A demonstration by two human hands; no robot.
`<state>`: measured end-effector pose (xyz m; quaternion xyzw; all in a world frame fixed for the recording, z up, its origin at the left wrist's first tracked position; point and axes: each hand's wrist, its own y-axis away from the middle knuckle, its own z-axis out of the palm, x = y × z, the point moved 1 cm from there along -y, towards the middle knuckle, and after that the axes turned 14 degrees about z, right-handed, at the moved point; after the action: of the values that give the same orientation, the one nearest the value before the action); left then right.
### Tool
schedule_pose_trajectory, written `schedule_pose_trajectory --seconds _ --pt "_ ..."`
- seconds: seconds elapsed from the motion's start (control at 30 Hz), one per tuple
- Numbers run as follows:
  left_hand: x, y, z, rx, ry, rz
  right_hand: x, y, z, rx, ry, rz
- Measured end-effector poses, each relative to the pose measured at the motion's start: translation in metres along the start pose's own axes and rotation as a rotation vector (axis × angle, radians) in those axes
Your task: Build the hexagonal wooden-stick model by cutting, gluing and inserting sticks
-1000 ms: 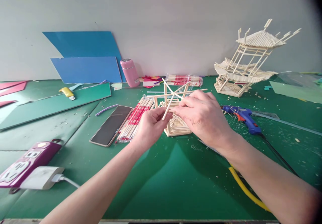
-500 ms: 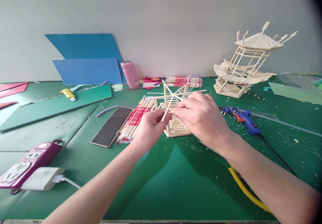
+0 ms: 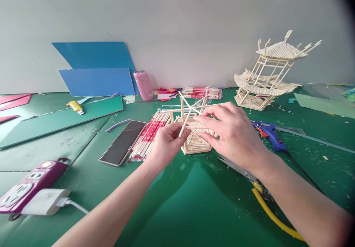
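My left hand pinches a thin wooden stick at its low end. My right hand is open, with fingers spread over the small stick house on the green table. A pack of sticks and a phone lie to the left. A blue glue gun lies to the right.

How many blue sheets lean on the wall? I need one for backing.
2: a darker blue sheet against the wall at left, and a lighter blue sheet leaning in front of it. More could hide behind.
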<state>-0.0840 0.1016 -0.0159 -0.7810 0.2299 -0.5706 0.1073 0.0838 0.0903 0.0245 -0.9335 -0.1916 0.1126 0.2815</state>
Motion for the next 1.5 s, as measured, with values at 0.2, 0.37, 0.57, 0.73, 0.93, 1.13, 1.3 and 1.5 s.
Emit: schedule_pose_trajectory --seconds 0.2,0.37,0.57,0.73,0.93,1.13,1.3,1.5 --pt "-0.004 0.000 0.000 0.033 0.055 -0.025 0.025 0.009 -0.007 0.031 -0.033 0.056" --pt "-0.007 -0.001 -0.001 0.025 0.084 -0.027 0.033 0.013 -0.006 0.032 -0.062 0.046" --pt "-0.005 -0.002 -0.002 0.018 0.084 -0.024 0.032 0.012 -0.004 0.006 -0.106 0.054" --pt "-0.004 -0.002 -0.002 0.030 0.090 -0.030 0.033 0.010 -0.002 -0.021 -0.143 0.066" --pt "-0.005 -0.003 -0.002 0.036 0.098 -0.037 0.031 0.008 0.002 -0.032 -0.159 0.063" --pt "-0.003 -0.003 -0.003 0.031 0.087 -0.058 0.030 0.007 0.001 -0.029 -0.151 0.052" --pt "-0.003 -0.003 -0.003 0.016 0.107 -0.057 0.030 0.008 0.002 -0.008 -0.178 0.049" --pt "-0.003 -0.004 -0.004 -0.005 0.116 -0.042 0.030 0.007 0.002 -0.011 -0.196 0.050"
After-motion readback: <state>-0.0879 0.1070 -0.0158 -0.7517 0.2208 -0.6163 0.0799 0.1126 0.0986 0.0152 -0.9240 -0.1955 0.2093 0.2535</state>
